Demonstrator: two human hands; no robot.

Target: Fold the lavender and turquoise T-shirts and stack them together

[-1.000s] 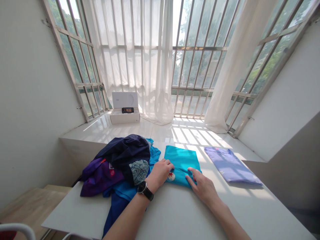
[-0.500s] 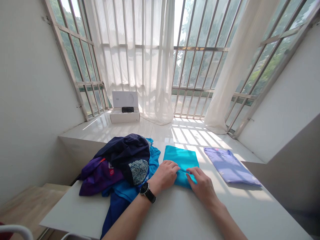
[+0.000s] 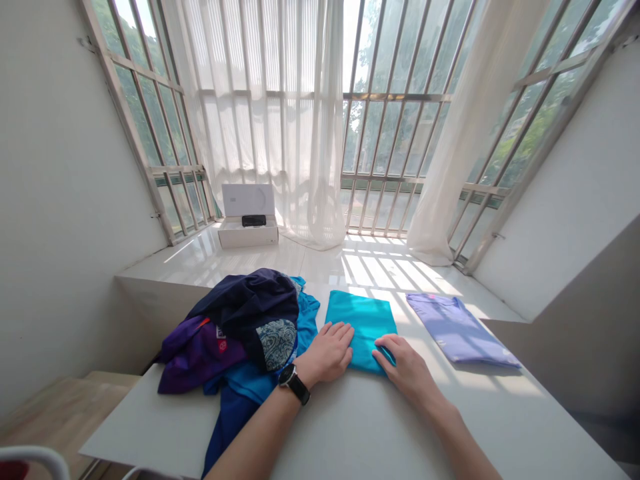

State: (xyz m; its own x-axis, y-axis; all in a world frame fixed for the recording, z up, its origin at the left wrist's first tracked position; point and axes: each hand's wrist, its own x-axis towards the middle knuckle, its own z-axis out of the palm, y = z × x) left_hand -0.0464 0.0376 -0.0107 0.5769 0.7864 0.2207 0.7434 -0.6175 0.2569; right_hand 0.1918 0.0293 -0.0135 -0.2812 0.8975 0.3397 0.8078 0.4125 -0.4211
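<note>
A folded turquoise cloth [image 3: 364, 312] lies flat on the white table. My left hand [image 3: 330, 350] rests over its left edge, fingers laid out flat, a black watch on the wrist. At the cloth's right side, my right hand [image 3: 399, 360] has its thumb and fingertips around a small raised bit of the fabric near the front. A heap of clothes lies to the left, with a dark navy garment [image 3: 245, 300] on top, a purple one [image 3: 195, 363] and blue ones below. On the right is a folded lavender garment [image 3: 457, 330].
An open white box [image 3: 249, 237] with a black object [image 3: 254, 220] in it stands on the window ledge at the back. White curtains [image 3: 300, 133] hang before barred windows. A curved white bar [image 3: 37, 455] shows at the lower left, beyond the table [image 3: 145, 420].
My left hand has flattened and moved slightly left and back from the cloth's middle. My right hand stays near the same spot, and the fold between the hands looks smoother.
</note>
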